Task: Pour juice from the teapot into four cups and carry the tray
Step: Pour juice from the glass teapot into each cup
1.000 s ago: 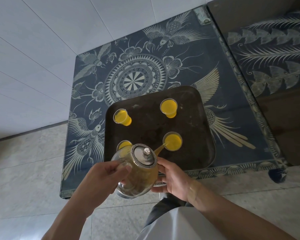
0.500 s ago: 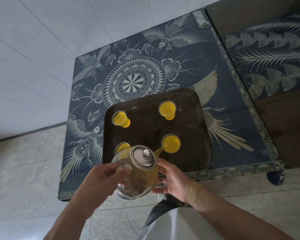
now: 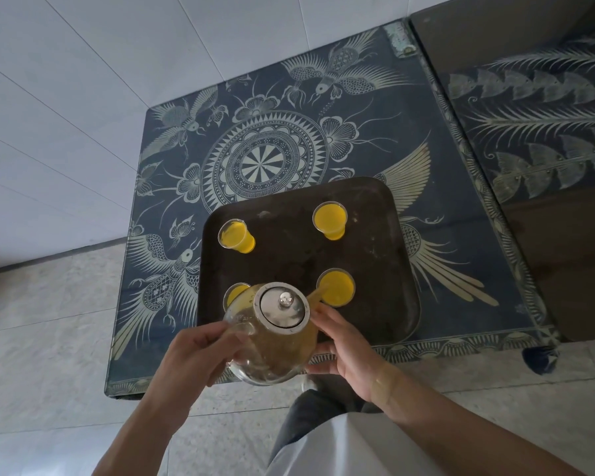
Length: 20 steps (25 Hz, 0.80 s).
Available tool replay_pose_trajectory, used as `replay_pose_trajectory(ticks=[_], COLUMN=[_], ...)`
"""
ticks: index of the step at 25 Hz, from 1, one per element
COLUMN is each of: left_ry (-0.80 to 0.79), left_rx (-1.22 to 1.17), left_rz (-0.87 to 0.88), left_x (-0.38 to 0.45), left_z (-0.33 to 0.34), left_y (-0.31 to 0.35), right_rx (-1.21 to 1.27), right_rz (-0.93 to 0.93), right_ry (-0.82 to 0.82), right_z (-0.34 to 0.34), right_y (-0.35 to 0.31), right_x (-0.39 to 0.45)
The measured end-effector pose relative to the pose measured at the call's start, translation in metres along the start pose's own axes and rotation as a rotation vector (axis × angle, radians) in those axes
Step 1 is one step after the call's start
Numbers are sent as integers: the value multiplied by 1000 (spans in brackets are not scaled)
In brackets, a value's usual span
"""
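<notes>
A glass teapot (image 3: 272, 341) with a steel lid hangs over the near edge of a dark square tray (image 3: 375, 269). My left hand (image 3: 193, 355) grips its handle; my right hand (image 3: 344, 345) supports its right side. The spout points at the near right cup (image 3: 337, 286), which holds yellow juice. Juice also fills the far left cup (image 3: 236, 235) and the far right cup (image 3: 329, 219). The near left cup (image 3: 236, 292) is partly hidden behind the teapot and shows juice.
The tray rests on a low dark table (image 3: 289, 139) with a pale bird and mandala pattern. A second patterned table (image 3: 536, 115) adjoins on the right. A white tiled wall (image 3: 83, 80) stands behind, grey floor tiles (image 3: 42, 338) lie left and near.
The teapot and both hands have kept almost the same pose, spout still at the near right cup. The view has shifted slightly.
</notes>
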<state>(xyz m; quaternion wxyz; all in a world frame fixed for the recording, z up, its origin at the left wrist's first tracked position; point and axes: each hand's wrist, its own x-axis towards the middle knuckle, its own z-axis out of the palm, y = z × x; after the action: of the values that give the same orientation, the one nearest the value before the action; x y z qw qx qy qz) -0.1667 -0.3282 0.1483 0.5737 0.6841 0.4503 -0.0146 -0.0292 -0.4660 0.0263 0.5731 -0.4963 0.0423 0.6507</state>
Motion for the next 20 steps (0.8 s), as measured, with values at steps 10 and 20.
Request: replay_pose_trajectory(ticks=[10,20], left_ry=[31,82], left_rx=[-431,-592], left_rz=[136,306], left_x=[11,58], left_z=[-34,-113], left_y=[-46,-49], right_rx=[-298,-459], right_rz=[-239,-405], right_ry=[85,119], right_z=[19,107], right_y=[-26,-74], right_x=[-6,36])
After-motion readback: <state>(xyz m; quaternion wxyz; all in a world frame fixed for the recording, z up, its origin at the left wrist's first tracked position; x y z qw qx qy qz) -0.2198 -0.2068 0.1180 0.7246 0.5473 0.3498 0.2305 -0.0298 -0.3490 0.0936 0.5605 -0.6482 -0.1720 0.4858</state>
